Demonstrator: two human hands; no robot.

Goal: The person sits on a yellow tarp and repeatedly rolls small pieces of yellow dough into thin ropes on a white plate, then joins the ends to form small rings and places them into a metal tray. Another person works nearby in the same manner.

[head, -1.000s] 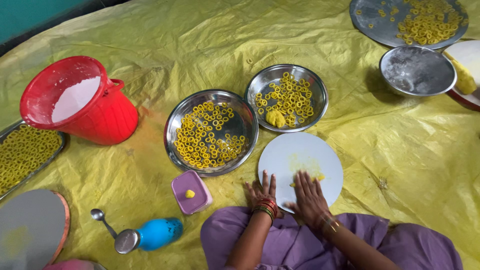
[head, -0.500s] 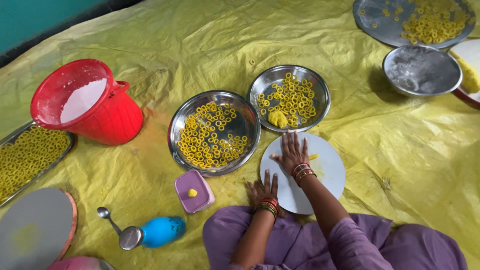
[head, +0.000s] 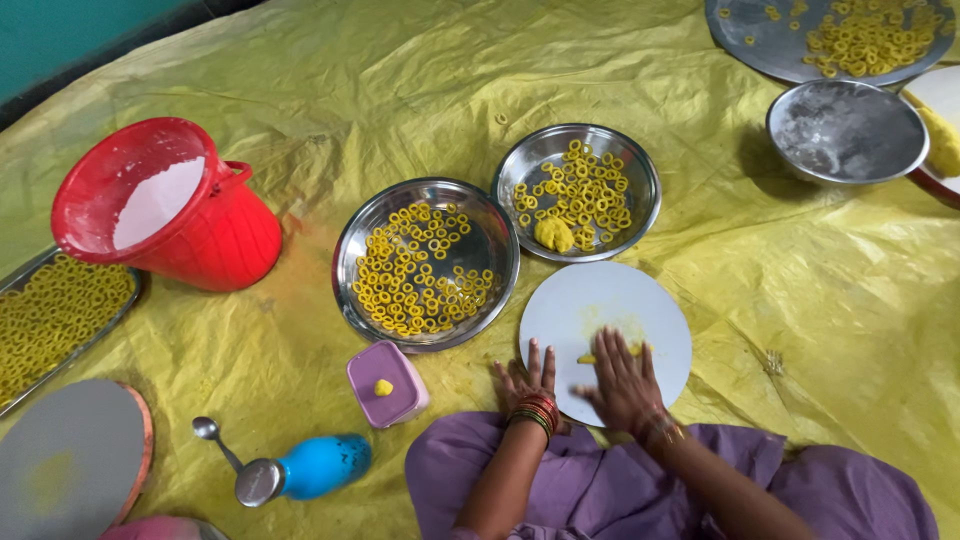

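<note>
My right hand (head: 623, 378) lies flat, palm down, on a round white board (head: 640, 305), pressing a small strip of yellow dough (head: 588, 358) that shows at its left edge. My left hand (head: 527, 378) rests with spread fingers at the board's near left rim and holds nothing. Beyond the board stand two steel plates: the nearer left plate (head: 352, 255) is filled with several yellow dough rings, and the far plate (head: 642, 180) holds rings and a lump of yellow dough (head: 553, 234).
A lilac box (head: 385, 383) with a dough bit, a lying blue bottle (head: 310, 466) and a spoon (head: 216, 440) sit left. A red bucket of white flour (head: 170, 205) and a ring tray (head: 50, 315) lie farther left. Steel dishes (head: 846, 130) are top right on the yellow sheet (head: 820, 300).
My right hand reached out over the board toward the far plate, then drew back to the board's near edge. It now presses dough flat. My left hand stayed put.
</note>
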